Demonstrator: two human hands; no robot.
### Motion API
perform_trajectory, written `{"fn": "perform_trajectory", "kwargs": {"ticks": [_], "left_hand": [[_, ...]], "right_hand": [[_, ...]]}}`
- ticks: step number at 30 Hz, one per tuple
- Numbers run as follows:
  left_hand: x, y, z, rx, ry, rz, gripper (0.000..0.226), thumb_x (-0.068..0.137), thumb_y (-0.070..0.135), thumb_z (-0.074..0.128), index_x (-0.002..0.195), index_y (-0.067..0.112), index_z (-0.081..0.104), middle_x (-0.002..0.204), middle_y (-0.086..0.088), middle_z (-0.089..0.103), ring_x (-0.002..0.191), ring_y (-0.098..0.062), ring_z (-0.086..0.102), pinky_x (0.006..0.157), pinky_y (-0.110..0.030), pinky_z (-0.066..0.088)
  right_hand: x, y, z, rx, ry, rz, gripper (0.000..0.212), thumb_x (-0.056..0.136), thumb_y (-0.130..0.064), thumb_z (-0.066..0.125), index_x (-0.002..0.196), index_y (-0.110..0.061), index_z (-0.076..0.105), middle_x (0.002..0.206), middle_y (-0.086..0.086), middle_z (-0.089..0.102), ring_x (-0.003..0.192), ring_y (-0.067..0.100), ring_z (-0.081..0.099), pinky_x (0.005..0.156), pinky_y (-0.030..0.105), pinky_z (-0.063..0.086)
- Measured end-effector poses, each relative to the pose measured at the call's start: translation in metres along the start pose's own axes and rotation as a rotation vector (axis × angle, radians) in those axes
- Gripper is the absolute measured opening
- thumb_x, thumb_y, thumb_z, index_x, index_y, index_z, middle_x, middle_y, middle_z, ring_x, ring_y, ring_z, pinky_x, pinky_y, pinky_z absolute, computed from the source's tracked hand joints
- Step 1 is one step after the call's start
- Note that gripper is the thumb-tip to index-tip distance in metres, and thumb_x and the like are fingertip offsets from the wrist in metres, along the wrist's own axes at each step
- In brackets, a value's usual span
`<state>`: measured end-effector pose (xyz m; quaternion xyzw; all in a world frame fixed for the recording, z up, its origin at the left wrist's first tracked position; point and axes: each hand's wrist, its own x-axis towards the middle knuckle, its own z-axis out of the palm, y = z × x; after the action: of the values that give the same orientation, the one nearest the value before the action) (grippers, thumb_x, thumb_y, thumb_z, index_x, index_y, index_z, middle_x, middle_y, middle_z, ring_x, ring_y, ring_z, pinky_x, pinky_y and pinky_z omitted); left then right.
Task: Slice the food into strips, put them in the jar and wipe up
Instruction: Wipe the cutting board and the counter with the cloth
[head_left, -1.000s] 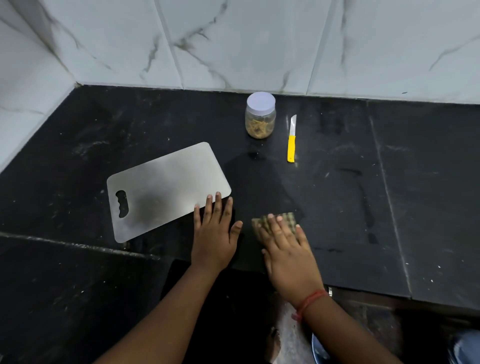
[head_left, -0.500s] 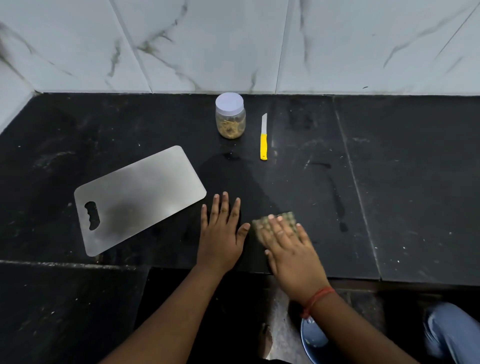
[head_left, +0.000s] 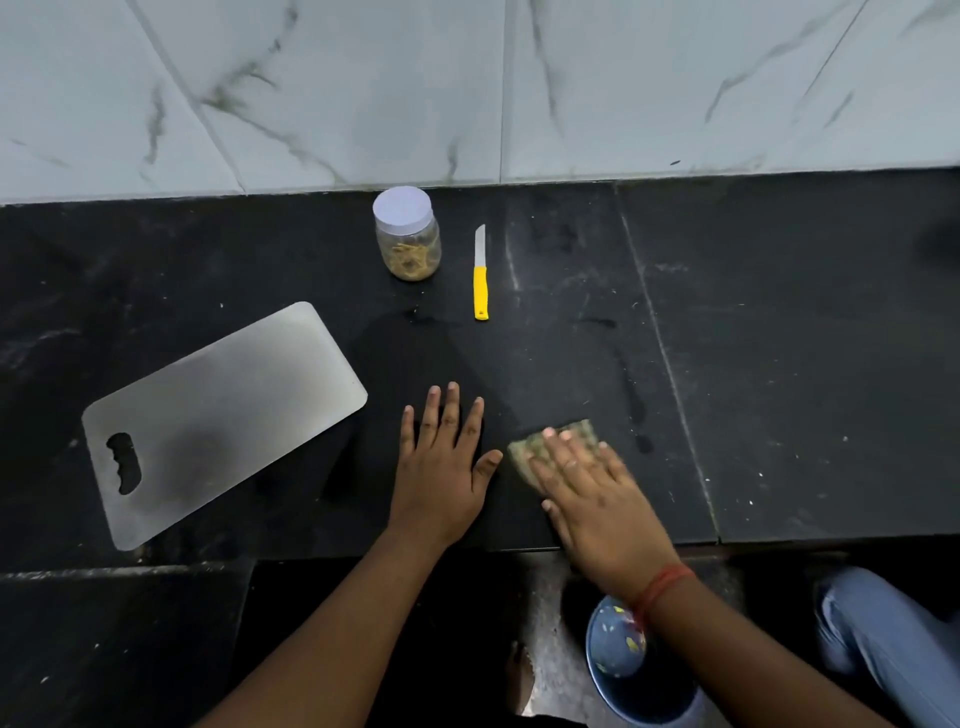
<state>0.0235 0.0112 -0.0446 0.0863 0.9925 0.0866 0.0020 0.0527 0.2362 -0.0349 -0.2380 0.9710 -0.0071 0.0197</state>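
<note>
A greenish scrub cloth (head_left: 574, 435) lies on the black counter (head_left: 779, 364) near its front edge, and my right hand (head_left: 592, 493) presses flat on it with straight fingers. My left hand (head_left: 441, 462) rests flat on the counter just left of the cloth, fingers spread. A clear jar (head_left: 408, 236) with a white lid stands at the back and holds pale yellow strips. A yellow-handled knife (head_left: 480, 275) lies to the right of the jar, blade pointing to the wall. A bare steel cutting board (head_left: 218, 421) lies at the left.
A marble-patterned tiled wall (head_left: 467, 88) rises behind the counter. Below the front edge, a blue bucket (head_left: 623, 670) stands on the floor, with my knee (head_left: 883, 639) in blue fabric at the lower right. Small crumbs dot the counter's right side.
My right hand has slid the cloth slightly across the counter and looks blurred with motion. The left hand stays flat beside it. The camera view has shifted.
</note>
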Motion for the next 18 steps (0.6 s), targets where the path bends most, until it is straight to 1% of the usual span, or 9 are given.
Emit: {"fn": "perform_trajectory", "kwargs": {"ticks": [3,4,7,8,11,12,15,16,18], "left_hand": [[0.003,0.006,0.002,0.023,-0.016,0.001,0.072,0.103,0.06,0.001,0.159,0.02,0.021,0.167,-0.011,0.013,0.155,-0.029,0.003,0.123,-0.057,0.011],[0.002,0.006,0.003,0.033,-0.018,-0.003,0.072,0.103,0.06,0.001,0.159,0.02,0.021,0.167,-0.011,0.013,0.155,-0.029,0.004,0.123,-0.057,0.011],[0.002,0.004,0.006,0.035,-0.022,0.003,0.072,0.103,0.06,0.001,0.159,0.02,0.023,0.167,-0.011,0.013,0.155,-0.029,0.004,0.123,-0.056,0.01],[0.003,0.004,0.006,0.032,-0.02,0.005,0.072,0.103,0.059,0.002,0.159,0.02,0.023,0.167,-0.01,0.013,0.156,-0.028,0.004,0.123,-0.055,0.01],[0.004,0.005,0.006,0.031,-0.016,-0.003,0.072,0.103,0.059,0.003,0.159,0.02,0.024,0.167,-0.01,0.013,0.156,-0.027,0.003,0.124,-0.054,0.009],[0.004,0.005,0.006,0.028,-0.013,-0.005,0.072,0.103,0.059,0.003,0.159,0.02,0.025,0.167,-0.01,0.014,0.156,-0.027,0.004,0.124,-0.054,0.009],[0.004,0.005,0.006,0.033,-0.021,0.005,0.073,0.102,0.06,0.001,0.159,0.02,0.026,0.167,-0.01,0.015,0.156,-0.027,0.003,0.124,-0.053,0.009],[0.004,0.004,0.006,0.036,-0.022,0.003,0.073,0.102,0.06,0.0,0.159,0.021,0.025,0.167,-0.01,0.014,0.156,-0.026,0.003,0.124,-0.053,0.008],[0.004,0.004,0.006,0.03,-0.014,-0.007,0.073,0.102,0.059,0.0,0.159,0.021,0.026,0.167,-0.01,0.014,0.156,-0.026,0.002,0.125,-0.052,0.007]], "right_hand": [[0.004,0.023,-0.005,0.04,0.037,0.404,0.058,0.097,-0.037,0.034,0.153,-0.025,0.027,0.162,0.004,0.017,0.149,0.024,0.017,0.118,0.049,0.019],[0.004,0.015,-0.004,0.053,0.031,0.416,0.058,0.097,-0.038,0.033,0.153,-0.024,0.026,0.162,0.005,0.017,0.149,0.024,0.016,0.118,0.05,0.019],[-0.004,0.011,0.001,-0.004,0.006,0.067,0.059,0.098,-0.038,0.032,0.155,-0.025,0.02,0.163,0.003,0.011,0.15,0.022,0.012,0.119,0.048,0.016],[-0.003,0.024,-0.001,-0.01,0.014,0.079,0.059,0.098,-0.038,0.032,0.155,-0.026,0.021,0.163,0.002,0.011,0.15,0.021,0.013,0.119,0.047,0.016],[0.005,0.039,-0.005,0.06,0.042,0.464,0.058,0.096,-0.038,0.033,0.153,-0.026,0.027,0.162,0.004,0.016,0.149,0.023,0.016,0.118,0.049,0.019],[0.006,0.03,-0.003,0.068,0.034,0.44,0.059,0.096,-0.038,0.034,0.153,-0.025,0.027,0.162,0.005,0.016,0.149,0.024,0.015,0.118,0.05,0.019],[-0.003,0.029,0.003,0.006,0.035,0.083,0.058,0.097,-0.038,0.036,0.153,-0.026,0.026,0.163,0.003,0.014,0.15,0.021,0.014,0.118,0.048,0.018],[-0.003,0.04,0.001,0.002,0.042,0.117,0.057,0.097,-0.037,0.036,0.153,-0.027,0.027,0.163,0.001,0.015,0.15,0.021,0.015,0.119,0.047,0.018],[0.001,0.054,-0.005,0.048,0.069,0.404,0.057,0.097,-0.038,0.035,0.152,-0.027,0.028,0.162,0.002,0.018,0.149,0.022,0.017,0.119,0.047,0.018]]}}
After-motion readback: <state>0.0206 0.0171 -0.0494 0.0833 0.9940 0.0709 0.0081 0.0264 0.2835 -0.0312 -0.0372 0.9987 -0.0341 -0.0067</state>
